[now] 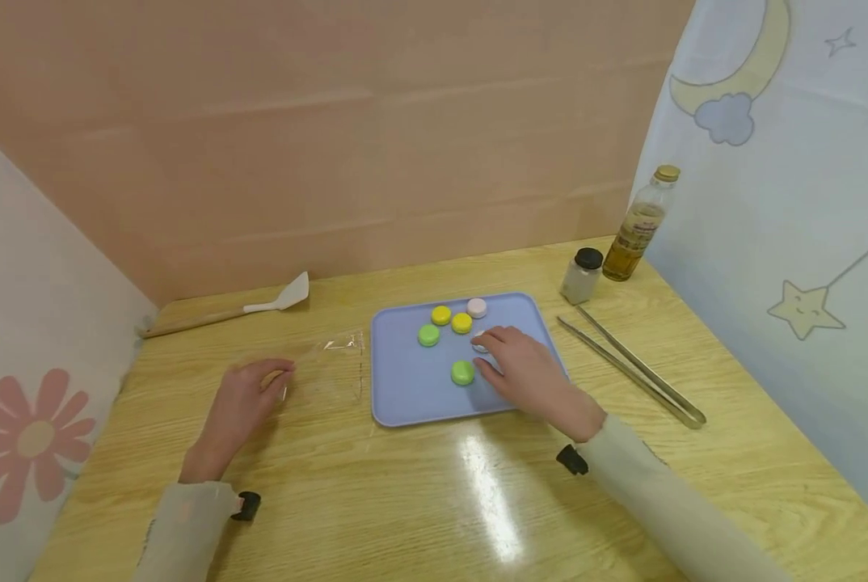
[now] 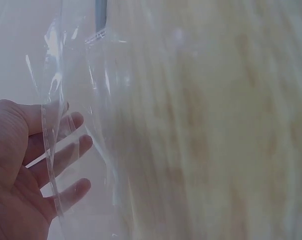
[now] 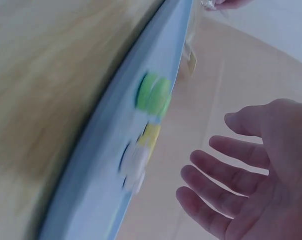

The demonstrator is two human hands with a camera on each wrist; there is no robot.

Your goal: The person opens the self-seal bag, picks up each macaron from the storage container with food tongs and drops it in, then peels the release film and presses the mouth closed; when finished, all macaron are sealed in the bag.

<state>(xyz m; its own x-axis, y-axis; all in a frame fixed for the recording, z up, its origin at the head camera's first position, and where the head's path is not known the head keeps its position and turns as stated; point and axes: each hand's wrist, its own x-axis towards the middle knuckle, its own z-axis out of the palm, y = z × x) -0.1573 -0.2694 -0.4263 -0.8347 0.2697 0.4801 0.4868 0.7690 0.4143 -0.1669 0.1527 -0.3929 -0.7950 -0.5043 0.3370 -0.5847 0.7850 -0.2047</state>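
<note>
My left hand [image 1: 243, 404] pinches the edge of a clear plastic bag [image 1: 335, 372] on the left of the table. In the left wrist view the bag [image 2: 108, 70] hangs across the fingers. A blue tray [image 1: 405, 408] lies beside it. My right hand [image 1: 524, 368] reaches over the tray, fingers apart and relaxed, with nothing between them in the right wrist view. Just by its fingertips are a white macaron [image 1: 479, 346], partly hidden, and a green macaron [image 1: 462, 373]. Farther back on the tray sit another green macaron [image 1: 428, 335], two yellow macarons [image 1: 441, 314] and a pink macaron [image 1: 477, 307].
Metal tongs [image 1: 641, 376] lie right of the tray. Behind them stand a jar with a black lid [image 1: 581, 279] and a glass bottle of amber liquid [image 1: 634, 234]. A white spatula with a wooden handle [image 1: 238, 311] rests at the back left. Fabric walls enclose the table [image 1: 376, 517].
</note>
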